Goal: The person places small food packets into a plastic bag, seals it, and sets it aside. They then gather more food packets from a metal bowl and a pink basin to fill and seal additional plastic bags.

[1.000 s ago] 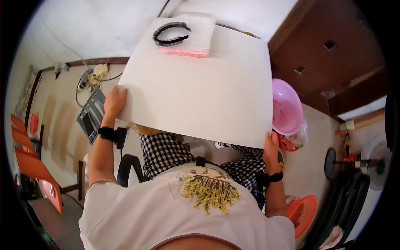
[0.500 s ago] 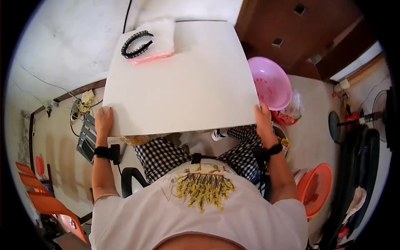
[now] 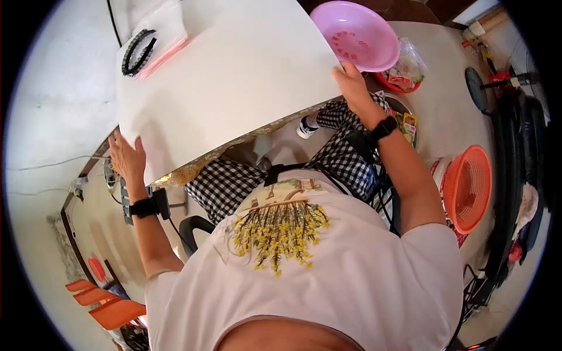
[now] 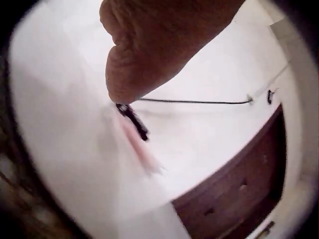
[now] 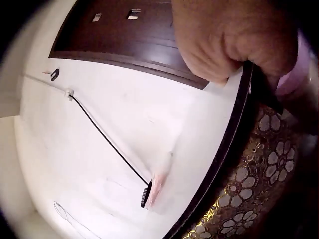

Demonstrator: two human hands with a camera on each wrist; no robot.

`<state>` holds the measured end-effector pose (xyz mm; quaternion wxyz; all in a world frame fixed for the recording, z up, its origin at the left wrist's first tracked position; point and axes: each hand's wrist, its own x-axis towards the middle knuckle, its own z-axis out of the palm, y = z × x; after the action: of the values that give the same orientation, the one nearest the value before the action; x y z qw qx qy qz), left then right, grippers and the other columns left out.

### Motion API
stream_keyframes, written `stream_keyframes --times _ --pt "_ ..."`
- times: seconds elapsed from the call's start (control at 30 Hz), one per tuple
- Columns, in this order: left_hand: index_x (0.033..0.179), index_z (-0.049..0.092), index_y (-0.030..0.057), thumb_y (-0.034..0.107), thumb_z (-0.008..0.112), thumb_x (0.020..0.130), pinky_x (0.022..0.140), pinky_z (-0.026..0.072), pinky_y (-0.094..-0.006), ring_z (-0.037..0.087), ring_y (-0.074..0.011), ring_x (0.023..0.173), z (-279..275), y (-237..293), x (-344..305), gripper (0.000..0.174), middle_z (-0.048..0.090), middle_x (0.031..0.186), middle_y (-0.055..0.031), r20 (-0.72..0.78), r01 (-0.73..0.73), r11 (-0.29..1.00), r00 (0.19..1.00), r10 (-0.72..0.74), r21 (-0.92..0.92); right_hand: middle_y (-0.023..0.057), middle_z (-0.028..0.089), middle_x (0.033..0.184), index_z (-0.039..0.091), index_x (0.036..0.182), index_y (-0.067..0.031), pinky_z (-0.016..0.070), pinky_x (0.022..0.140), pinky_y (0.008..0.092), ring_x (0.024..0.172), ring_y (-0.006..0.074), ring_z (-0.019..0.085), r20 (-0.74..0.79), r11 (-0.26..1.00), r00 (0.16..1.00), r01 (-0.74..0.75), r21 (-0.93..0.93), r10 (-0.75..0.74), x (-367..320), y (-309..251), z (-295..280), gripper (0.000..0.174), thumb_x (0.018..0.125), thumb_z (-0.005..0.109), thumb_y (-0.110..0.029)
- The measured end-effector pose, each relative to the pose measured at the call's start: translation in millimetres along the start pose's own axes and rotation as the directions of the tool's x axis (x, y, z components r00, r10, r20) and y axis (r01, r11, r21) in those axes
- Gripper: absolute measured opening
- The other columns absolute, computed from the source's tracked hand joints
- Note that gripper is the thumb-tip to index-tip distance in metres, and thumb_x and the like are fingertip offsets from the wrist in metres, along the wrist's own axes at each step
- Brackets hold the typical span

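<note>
Likely home: pink basin point(image 3: 374, 29) just right of white table point(image 3: 240, 82), orange basket point(image 3: 477, 169) farther right, flowered cloth point(image 5: 239, 194) under tabletop edge.

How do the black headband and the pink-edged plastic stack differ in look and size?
The headband is dark and textured; the plastic stack is whitish with a pink edge. The headband is an open curve, the stack flat and layered. The headband covers less area than the stack. Both lie toward the white tabletop's far left.

Left hand point(image 3: 127, 159) + right hand point(image 3: 355, 89) = 2 hands. Wrist straps point(image 3: 143, 207): 2. Table point(image 3: 246, 70): 1. Black headband point(image 3: 129, 54): 1. Pink-edged stack point(image 3: 170, 35): 1. Pink basin point(image 3: 380, 44): 1. Orange basket point(image 3: 473, 161): 1. Visible shoe point(image 3: 304, 129): 1.
</note>
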<state>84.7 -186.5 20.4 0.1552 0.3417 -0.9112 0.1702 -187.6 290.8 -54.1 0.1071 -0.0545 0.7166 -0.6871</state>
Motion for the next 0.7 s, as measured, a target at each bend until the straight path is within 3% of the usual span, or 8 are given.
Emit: stream_keyframes --times 0.2,0.3,0.37,0.43,0.53,0.63,0.67,0.7 --pt "0.132 0.048 0.0095 0.032 0.067 0.083 0.101 0.0377 -0.0451 0.041 -0.0386 0.126 -64.7 202.3 48.7 0.057 0.044 0.136 -0.0232 -0.275 -0.575 0.601 0.809 0.520 -0.554 0.0128 0.059 0.110 0.053 0.120 0.0037 0.0441 0.086 0.0321 0.100 0.0192 0.055 0.084 1.000 0.996 -0.021 0.020 0.020 2.2 0.7 -2.6 0.039 0.088 0.055 -0.018" --pt "0.139 0.039 0.0102 0.046 0.057 0.087 0.106 0.0244 -0.0584 0.026 -0.0343 0.137 -63.6 285.9 56.0 0.066 0.029 0.147 -0.0208 -0.034 -0.531 0.658 0.791 0.611 -0.533 0.0085 0.059 0.109 0.052 0.118 0.0013 0.0450 0.085 0.0324 0.099 0.0189 0.055 0.245 0.981 0.967 -0.114 0.160 0.072 6.6 5.3 -14.4 0.038 0.091 0.056 -0.025" --pt "0.142 0.034 0.0102 0.049 0.052 0.088 0.106 0.0197 -0.0615 0.019 -0.0325 0.140 -56.6 311.2 62.4 0.069 0.025 0.150 -0.0190 0.038 -0.550 0.710 0.779 0.626 -0.439 0.0074 0.059 0.108 0.052 0.117 -0.0006 0.0457 0.083 0.0324 0.099 0.0174 0.055 0.271 0.994 0.961 0.080 -0.072 -0.058 8.7 -5.9 -51.6 0.038 0.092 0.056 -0.030" --pt "0.144 0.031 0.0100 0.051 0.049 0.089 0.107 0.0173 -0.0621 0.016 -0.0313 0.142 -35.4 324.2 69.0 0.070 0.023 0.151 -0.0172 0.001 -0.606 0.720 0.765 0.644 -0.339 0.0057 0.061 0.106 0.053 0.115 -0.0064 0.0469 0.079 0.0320 0.095 0.0151 0.058 0.140 0.942 0.972 -0.221 0.253 0.190 0.1 -27.1 -90.0 0.038 0.094 0.054 -0.038" --pt "0.146 0.027 0.0116 0.048 0.047 0.091 0.108 0.0167 -0.0600 0.017 -0.0297 0.142 -1.9 326.3 66.5 0.069 0.023 0.152 -0.0144 0.083 -0.601 0.729 0.751 0.655 -0.327 0.0049 0.063 0.102 0.056 0.112 -0.0097 0.0468 0.077 0.0316 0.092 0.0164 0.060 -0.089 0.939 0.979 -0.149 0.311 0.184 6.6 30.3 -185.0 0.035 0.094 0.053 -0.040" --pt "0.146 0.028 0.0147 0.042 0.045 0.092 0.109 0.0161 -0.0570 0.019 -0.0303 0.141 -8.3 324.0 63.8 0.063 0.021 0.153 -0.0144 0.047 -0.615 0.718 0.748 0.662 -0.325 0.0100 0.065 0.096 0.061 0.104 -0.0078 0.0501 0.074 0.0372 0.089 0.0228 0.062 -0.433 0.941 0.855 -0.335 -0.041 0.285 -1.3 131.1 -245.6 0.024 0.093 0.054 -0.028" --pt "0.147 0.027 0.0141 0.041 0.044 0.093 0.111 0.0140 -0.0558 0.018 -0.0308 0.141 -17.6 327.2 62.0 0.062 0.021 0.153 -0.0147 0.077 -0.587 0.726 0.757 0.649 -0.357 0.0115 0.065 0.095 0.062 0.101 -0.0073 0.0507 0.074 0.0384 0.089 0.0245 0.063 -0.364 0.819 0.901 -0.387 -0.424 0.237 -2.5 190.5 -265.4 0.022 0.092 0.054 -0.025" --pt "0.147 0.027 0.0136 0.040 0.044 0.093 0.111 0.0134 -0.0556 0.018 -0.0310 0.141 -18.7 327.1 61.5 0.062 0.022 0.152 -0.0147 0.064 -0.600 0.720 0.751 0.657 -0.348 0.0130 0.065 0.094 0.063 0.098 -0.0068 0.0513 0.073 0.0397 0.089 0.0261 0.063 -0.193 0.474 0.963 -0.262 -0.841 0.189 -4.5 251.8 -276.1 0.020 0.091 0.054 -0.023"
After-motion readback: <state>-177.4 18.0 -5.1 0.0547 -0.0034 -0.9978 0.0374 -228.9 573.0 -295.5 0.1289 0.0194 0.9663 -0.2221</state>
